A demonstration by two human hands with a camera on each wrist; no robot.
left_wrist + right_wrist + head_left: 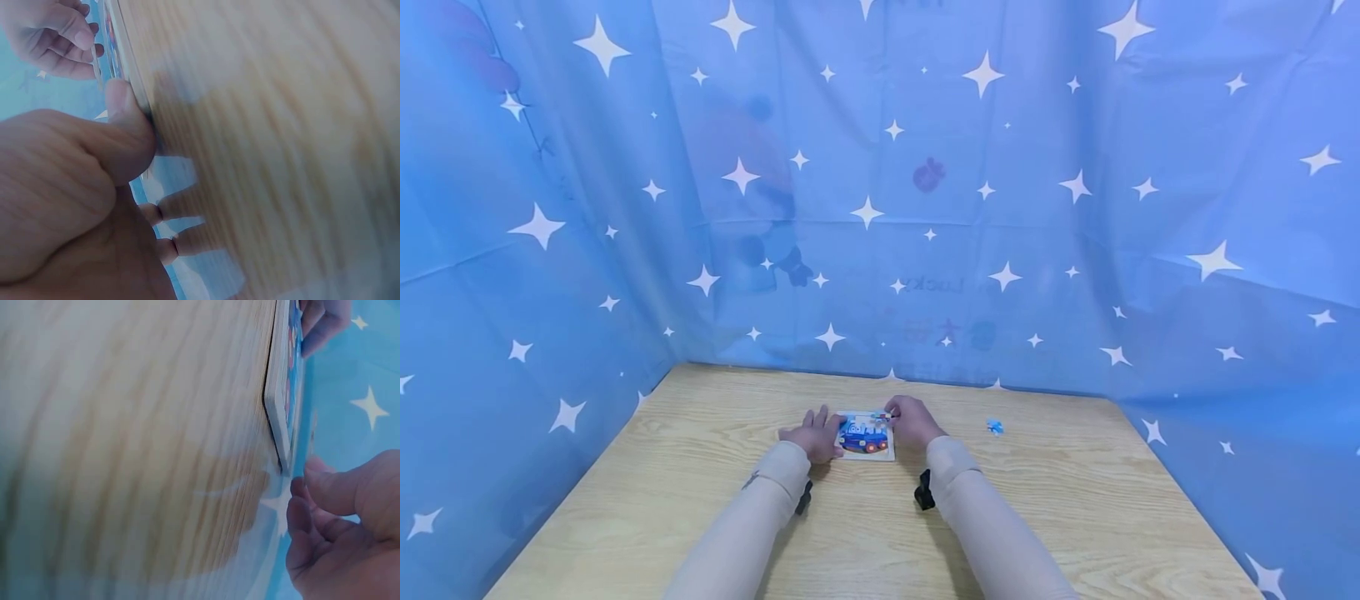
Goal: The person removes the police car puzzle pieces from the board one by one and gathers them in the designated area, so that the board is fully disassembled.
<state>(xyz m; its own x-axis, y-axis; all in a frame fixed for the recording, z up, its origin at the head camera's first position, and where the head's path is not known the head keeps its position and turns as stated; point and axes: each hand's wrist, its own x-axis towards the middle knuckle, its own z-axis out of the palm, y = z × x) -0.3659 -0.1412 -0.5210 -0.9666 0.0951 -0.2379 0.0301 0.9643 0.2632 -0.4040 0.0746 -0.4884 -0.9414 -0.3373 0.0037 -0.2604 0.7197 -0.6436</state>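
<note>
Head view first: a pale wooden desk (1075,492) stands before a blue curtain (865,250) printed with white four-pointed stars. Toward the far side of the desk lies a flat, roughly square puzzle board (862,438) with a pale border, showing a blue cartoon vehicle with a face and orange-red wheels. The left hand (815,437) has its fingers spread and touches the board's left side. Just over the board's far right corner, the right hand (913,422) pinches a small, thin, multicoloured piece (882,417). Well apart to the right, a small light-blue irregular piece (995,427) rests on the desk. Both arms wear cream long sleeves (1000,533), with a black device (925,490) near the right wrist and another by the left. Left wrist view: the left thumb presses on the board's edge, its other fingers apart from the thumb, while the right hand beyond holds the thin piece edge-on. Right wrist view: the board lies flat on the desk, the left fingers at its far end; the right thumb and fingertips meet at the piece, which is blurred here.
</note>
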